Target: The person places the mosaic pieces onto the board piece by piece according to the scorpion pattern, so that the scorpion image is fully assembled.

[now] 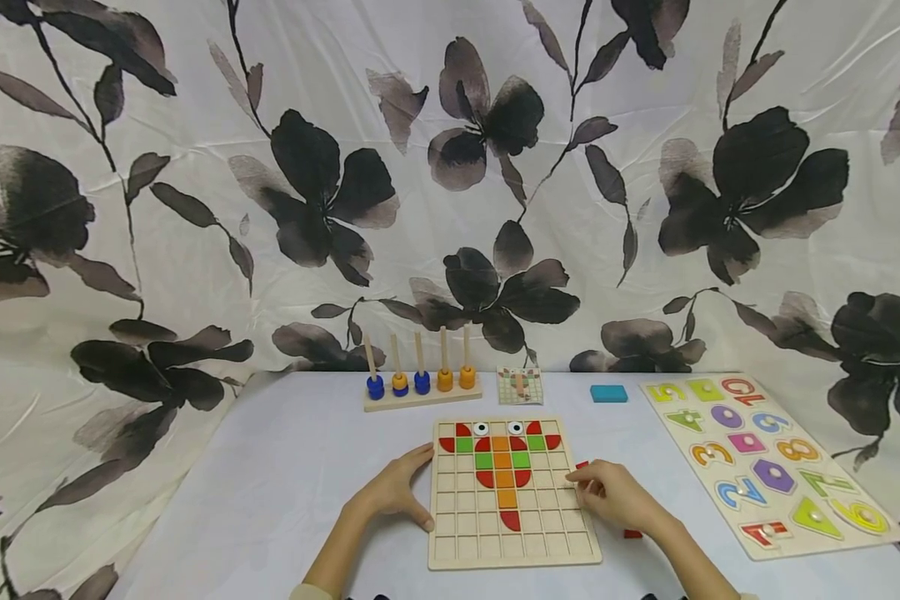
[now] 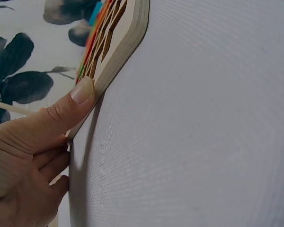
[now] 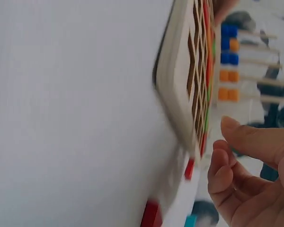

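A wooden grid board [image 1: 468, 521] lies on the white table, carrying a figure of red, green and orange pieces with two round eyes near its top. My left hand [image 1: 392, 487] touches the board's left edge, thumb and index finger spread apart; in the left wrist view the thumb [image 2: 61, 111] rests against the rim. Beside the board's right edge is my right hand [image 1: 613, 493], its fingers loosely bent with no piece visible between them. One red piece [image 3: 189, 169] lies by the board, and another red piece [image 1: 633, 533] is near the right wrist.
Behind the board stand a peg stacker [image 1: 420, 400] with blue and orange beads and a small pattern card [image 1: 520, 387]. A teal block [image 1: 608, 394] lies at the back right. A number-and-shape puzzle board [image 1: 776, 467] occupies the right side. Floral cloth [image 1: 420, 208] hangs behind.
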`<state>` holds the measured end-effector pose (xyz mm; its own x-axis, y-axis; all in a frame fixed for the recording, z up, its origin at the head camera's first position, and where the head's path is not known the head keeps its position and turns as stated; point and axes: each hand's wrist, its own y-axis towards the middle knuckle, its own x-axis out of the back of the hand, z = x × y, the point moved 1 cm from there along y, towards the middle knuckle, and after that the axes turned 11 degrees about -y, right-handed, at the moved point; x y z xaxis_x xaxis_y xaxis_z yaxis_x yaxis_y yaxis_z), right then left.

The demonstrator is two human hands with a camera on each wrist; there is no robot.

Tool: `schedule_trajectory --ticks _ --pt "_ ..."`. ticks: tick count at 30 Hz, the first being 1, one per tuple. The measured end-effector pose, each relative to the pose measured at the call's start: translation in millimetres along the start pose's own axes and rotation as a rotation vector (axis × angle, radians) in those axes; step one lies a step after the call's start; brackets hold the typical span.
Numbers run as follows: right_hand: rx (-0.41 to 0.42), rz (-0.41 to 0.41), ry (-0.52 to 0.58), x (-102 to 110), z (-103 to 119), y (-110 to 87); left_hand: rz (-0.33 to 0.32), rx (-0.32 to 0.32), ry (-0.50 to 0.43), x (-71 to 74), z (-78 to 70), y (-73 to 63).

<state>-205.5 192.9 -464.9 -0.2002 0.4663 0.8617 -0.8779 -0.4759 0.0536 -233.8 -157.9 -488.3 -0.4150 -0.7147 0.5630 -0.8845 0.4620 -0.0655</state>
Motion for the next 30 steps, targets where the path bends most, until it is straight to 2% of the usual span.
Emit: schedule_trajectory --ticks 5,11,14,21,30 --pt "-0.116 -0.077 -0.061 12 -23 -6.5 0.005 0.0 -0.008 0.9 0.3 -0.8" --pt "-0.217 -0.065 -0.058 16 -40 -2.2 0.006 0.005 -0.016 0.8 -0.8 -1.3" --pt "-0.223 -0.037 -0.069 14 -44 3.7 0.009 0.006 -0.024 0.8 -0.6 -1.0" --pt "-0.169 0.004 -0.099 9 -41 17.8 0.013 -0.004 -0.027 1.0 0.7 0.1" --pt "-0.139 -0.023 -0.088 4 -38 24.5 0.007 -0.004 -0.012 0.5 -0.5 -0.1"
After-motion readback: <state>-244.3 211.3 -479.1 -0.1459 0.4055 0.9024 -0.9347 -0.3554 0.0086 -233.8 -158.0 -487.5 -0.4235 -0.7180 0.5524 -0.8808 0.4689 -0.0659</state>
